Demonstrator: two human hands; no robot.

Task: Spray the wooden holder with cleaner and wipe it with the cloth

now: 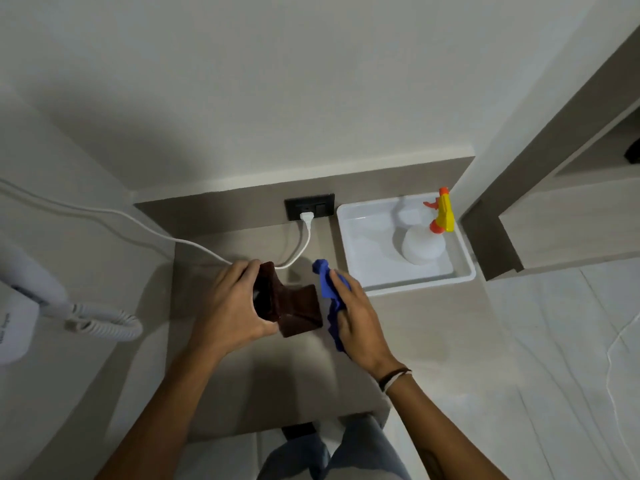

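Observation:
My left hand (231, 310) grips the dark brown wooden holder (294, 306) by its open end and holds it tilted above the counter. My right hand (360, 320) is closed on a crumpled blue cloth (327, 285), which sits just to the right of the holder's square base, close to it or touching it. The white spray bottle (420, 245) with its yellow and orange trigger head stands upright inside the white tray (360, 271) at the back right, apart from both hands.
A beige counter (263, 368) runs to a low back ledge with a black wall socket (310, 206); a white plug and cable lead off it to the left. A white wall phone with a coiled cord (104, 323) hangs at the left. Pale floor lies at the right.

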